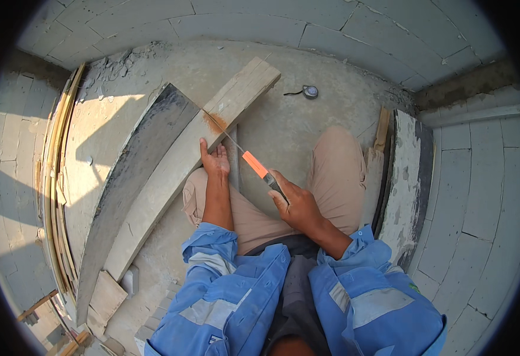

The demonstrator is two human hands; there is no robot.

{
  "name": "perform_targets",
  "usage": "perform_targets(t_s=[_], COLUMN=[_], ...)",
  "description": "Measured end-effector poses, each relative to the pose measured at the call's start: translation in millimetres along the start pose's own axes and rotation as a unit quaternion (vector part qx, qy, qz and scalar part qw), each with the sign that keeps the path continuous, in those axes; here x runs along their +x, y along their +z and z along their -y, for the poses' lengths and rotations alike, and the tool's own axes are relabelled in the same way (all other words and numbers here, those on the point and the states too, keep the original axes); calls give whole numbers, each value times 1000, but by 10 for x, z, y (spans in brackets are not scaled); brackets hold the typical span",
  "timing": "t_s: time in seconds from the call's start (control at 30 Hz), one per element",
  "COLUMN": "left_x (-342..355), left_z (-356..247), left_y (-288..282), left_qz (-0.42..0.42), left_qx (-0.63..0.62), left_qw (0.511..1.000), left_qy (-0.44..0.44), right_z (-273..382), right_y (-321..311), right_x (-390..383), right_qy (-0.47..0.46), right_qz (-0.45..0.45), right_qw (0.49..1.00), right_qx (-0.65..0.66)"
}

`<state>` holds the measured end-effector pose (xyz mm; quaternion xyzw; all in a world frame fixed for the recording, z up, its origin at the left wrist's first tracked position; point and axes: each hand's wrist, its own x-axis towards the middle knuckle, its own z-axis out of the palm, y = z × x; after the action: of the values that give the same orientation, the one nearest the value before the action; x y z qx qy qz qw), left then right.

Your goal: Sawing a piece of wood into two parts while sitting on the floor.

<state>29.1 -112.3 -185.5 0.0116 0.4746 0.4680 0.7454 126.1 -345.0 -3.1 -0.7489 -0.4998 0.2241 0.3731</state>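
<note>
A long pale timber beam [174,161] lies slantwise from the lower left to the upper middle. A handsaw [254,164] with an orange and black handle has its thin blade across the beam, seen nearly edge-on. Reddish-brown sawdust [215,123] lies on the wood beside the blade. My right hand [295,204] is closed round the black part of the saw handle. My left hand [215,160] is palm up at the beam's near side, its thumb against the wood and its fingertips partly hidden at the lower edge. It holds the beam left of the saw.
Beside the beam leans a wide dark-edged board [135,157]. A tape measure [310,92] rests on the concrete floor [272,113] beyond my knees. Long thin strips [52,190] stand at the left wall. To the right is a paint-worn panel [403,178] near the block wall [473,172].
</note>
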Motion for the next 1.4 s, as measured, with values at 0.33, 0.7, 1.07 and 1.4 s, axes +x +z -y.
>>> perform_targets(t_s=[0.33, 0.7, 1.07, 1.4], left_x=[248, 8, 32, 398], left_z=[155, 15, 54, 160], left_y=[79, 11, 32, -142], left_qz=[85, 17, -12, 181], left_qx=[-22, 12, -4, -50], left_qw=[995, 1000, 1000, 974], left_qy=[-51, 4, -8, -126], right_z=[62, -26, -83, -8], right_y=[567, 218, 128, 588], right_x=[1372, 414, 188, 1505], right_qy=[53, 12, 1, 30], right_qz=[20, 11, -4, 11], right_qw=[996, 999, 1000, 998], right_qx=[-62, -31, -19, -49])
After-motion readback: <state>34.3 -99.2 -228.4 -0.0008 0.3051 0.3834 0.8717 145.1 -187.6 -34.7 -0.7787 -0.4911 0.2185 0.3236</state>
